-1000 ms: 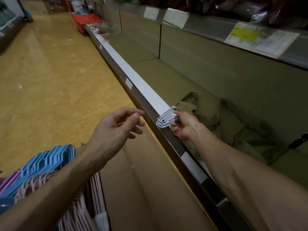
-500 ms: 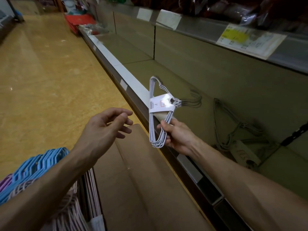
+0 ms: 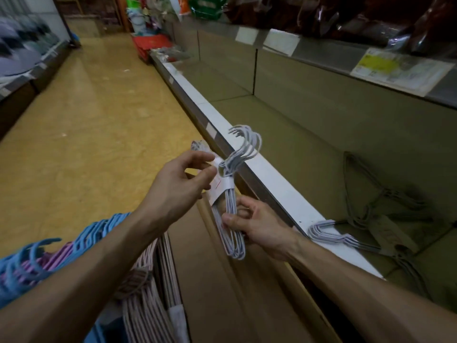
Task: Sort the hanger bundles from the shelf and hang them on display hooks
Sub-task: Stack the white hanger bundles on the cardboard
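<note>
Your right hand [image 3: 257, 225] grips the white hanger bundle [image 3: 231, 214] low | your left hand [image 3: 180, 184] pinches its paper band [image 3: 222, 185] | beside the shelf [image 3: 284, 149].

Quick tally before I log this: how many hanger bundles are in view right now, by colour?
White, held by the left hand and right hand: 1
White, at the shelf edge: 1
Olive, on the shelf: 1
Blue: 1
Purple: 1
Pink: 1
Total: 6
</note>
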Tool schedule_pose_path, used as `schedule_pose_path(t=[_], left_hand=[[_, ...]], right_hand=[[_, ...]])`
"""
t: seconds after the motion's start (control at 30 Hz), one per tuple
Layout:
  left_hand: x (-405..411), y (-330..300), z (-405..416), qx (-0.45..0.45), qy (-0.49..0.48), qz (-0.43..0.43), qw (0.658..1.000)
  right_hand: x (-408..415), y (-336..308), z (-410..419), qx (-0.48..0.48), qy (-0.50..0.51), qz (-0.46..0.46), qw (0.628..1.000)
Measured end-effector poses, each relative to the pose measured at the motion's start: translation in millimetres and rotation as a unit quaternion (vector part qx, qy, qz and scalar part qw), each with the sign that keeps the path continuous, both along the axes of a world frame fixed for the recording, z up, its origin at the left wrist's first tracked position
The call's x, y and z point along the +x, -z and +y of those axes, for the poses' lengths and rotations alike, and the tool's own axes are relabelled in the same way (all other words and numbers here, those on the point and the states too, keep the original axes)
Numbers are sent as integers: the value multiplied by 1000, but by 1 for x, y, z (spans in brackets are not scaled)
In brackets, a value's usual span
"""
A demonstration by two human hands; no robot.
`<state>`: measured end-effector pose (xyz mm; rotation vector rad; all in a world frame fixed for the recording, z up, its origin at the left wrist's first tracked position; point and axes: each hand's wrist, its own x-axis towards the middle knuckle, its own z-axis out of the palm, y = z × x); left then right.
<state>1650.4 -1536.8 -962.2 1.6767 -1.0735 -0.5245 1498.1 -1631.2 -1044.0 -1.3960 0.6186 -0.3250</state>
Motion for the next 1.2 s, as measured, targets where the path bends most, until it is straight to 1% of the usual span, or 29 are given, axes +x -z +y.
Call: schedule_pose_path(t=[0.13, 0.23, 0.4, 0.47, 0.5, 0.6, 0.67, 0.77, 0.83, 0.9, 1.0, 1.2], left_hand=[[6, -4, 5, -6, -8, -2, 1000], [12, -8, 12, -4, -9, -18, 1000], [24, -5, 31, 53, -9, -45, 998], [29, -3, 40, 85, -8, -75, 994], [31, -3, 44, 102, -3, -108, 989], [39, -2, 58, 158, 27, -244, 957], [44, 1, 67, 198, 56, -316, 926], [48, 9, 80, 248, 106, -369, 889], [49, 13, 87, 282, 136, -415, 854], [52, 16, 92, 306, 146, -440, 832], [59, 18, 96, 316, 138, -452, 822], [67, 26, 99, 327, 125, -446, 823]], right_hand=[[9, -2, 30, -42, -33, 32, 998], [13, 1, 47, -47, -46, 47, 997], [13, 18, 66, 40, -62, 65, 995], [15, 28, 72, 51, -68, 100, 991], [15, 32, 75, 40, -70, 128, 988], [19, 46, 86, -9, -68, 212, 975], [21, 53, 96, -25, -68, 234, 969], [25, 60, 109, -42, -84, 248, 964], [27, 64, 116, -53, -93, 242, 964], [29, 67, 121, -48, -95, 236, 966], [33, 70, 129, -40, -110, 226, 967], [34, 78, 130, -67, -140, 239, 959]])
